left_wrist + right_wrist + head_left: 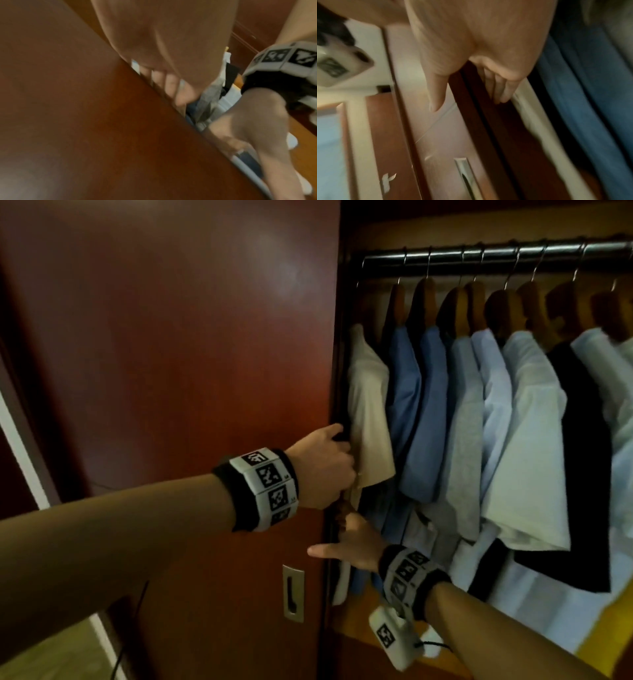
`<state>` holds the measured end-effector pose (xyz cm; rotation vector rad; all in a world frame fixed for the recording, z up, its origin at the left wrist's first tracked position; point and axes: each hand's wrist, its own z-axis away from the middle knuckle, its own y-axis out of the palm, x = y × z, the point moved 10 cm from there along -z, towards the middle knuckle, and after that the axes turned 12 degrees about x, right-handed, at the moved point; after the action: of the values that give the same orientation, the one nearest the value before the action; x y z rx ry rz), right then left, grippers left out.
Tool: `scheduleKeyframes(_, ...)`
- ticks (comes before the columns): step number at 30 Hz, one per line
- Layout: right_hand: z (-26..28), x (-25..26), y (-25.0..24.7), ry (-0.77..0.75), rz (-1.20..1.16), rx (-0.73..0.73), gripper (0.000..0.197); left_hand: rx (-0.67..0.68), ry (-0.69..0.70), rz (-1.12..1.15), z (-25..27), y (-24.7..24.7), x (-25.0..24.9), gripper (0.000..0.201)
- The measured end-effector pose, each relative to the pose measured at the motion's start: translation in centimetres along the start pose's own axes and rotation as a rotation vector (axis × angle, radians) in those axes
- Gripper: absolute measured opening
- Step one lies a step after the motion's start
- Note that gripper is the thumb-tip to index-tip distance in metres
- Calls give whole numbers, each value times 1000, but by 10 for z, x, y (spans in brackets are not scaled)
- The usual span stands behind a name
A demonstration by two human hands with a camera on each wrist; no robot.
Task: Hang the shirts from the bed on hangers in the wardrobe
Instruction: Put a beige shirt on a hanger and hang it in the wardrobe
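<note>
Both hands grasp the wardrobe door's [178, 364] edge, left hand [320, 465] above right hand [354, 542]; hung shirts [445, 422] just beside them.

Door [164, 371] on left, wardrobe opening right w/ shirts [462, 422] in a row on hangers [459, 306] under rail [496, 256]. Left hand [320, 467] on door edge, right hand [356, 541] just below it.

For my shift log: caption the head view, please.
Both hands, left above right, grip the door edge beside hung shirts.
</note>
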<state>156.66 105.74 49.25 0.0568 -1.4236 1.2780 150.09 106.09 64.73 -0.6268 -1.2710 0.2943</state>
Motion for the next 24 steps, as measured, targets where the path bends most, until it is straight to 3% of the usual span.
scheduleKeyframes(3,-13,0,18,-23,-141,-29,107,51,-77,-60,-12,0,5,31)
scheduleKeyframes(6,-21,-10,29,-29,-276,-91,98,132,-67,-142,-26,6,2,33)
scheduleKeyframes(11,-28,-26,33,-24,-292,-159,95,7,-42,-135,-35,9,-3,39)
scheduleKeyframes(16,-25,-28,31,-38,-292,-151,73,-52,-78,-52,-38,2,0,38)
scheduleKeyframes(22,-20,-46,27,29,-269,-140,123,-41,-94,-67,-43,-12,-10,39)
scheduleKeyframes(24,-10,-50,20,6,-255,-157,124,-45,-93,-72,-45,-23,-16,39)
